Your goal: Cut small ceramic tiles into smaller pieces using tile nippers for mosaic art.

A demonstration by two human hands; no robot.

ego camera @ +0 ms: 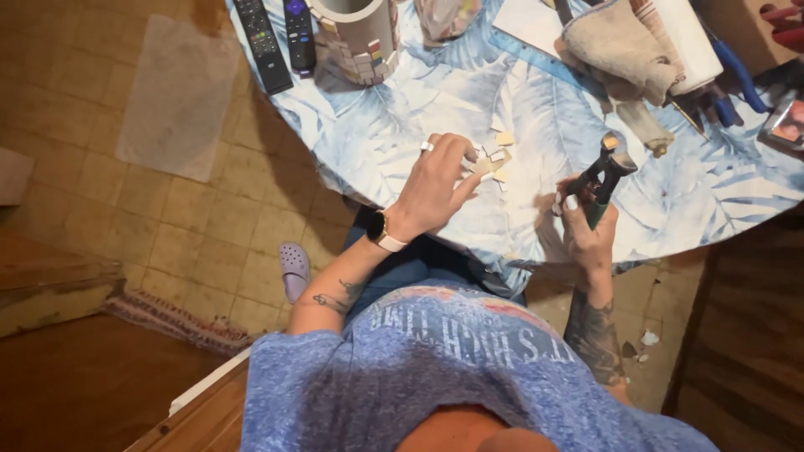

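Round table under blue leaf-print cloth. Tile nippers clenched in right hand, fist wrapped round handles; stiff, moderate weight, best held low on handles. Left hand fingers curled, pinching among small tile pieces at table middle; probably light, brittle, sharp-edged, best pinched by flat faces.

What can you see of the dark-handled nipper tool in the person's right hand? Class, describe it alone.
The dark-handled nipper tool is a plier-like hand tool with blackish handles, a green tinge low on the grip, and a metal-looking head. The right hand grips its handles, holding it tilted with the head pointing up and away from the person, above the leaf-patterned blue and white tablecloth. Something small and pale sits at its head; whether its jaws are closed cannot be told.
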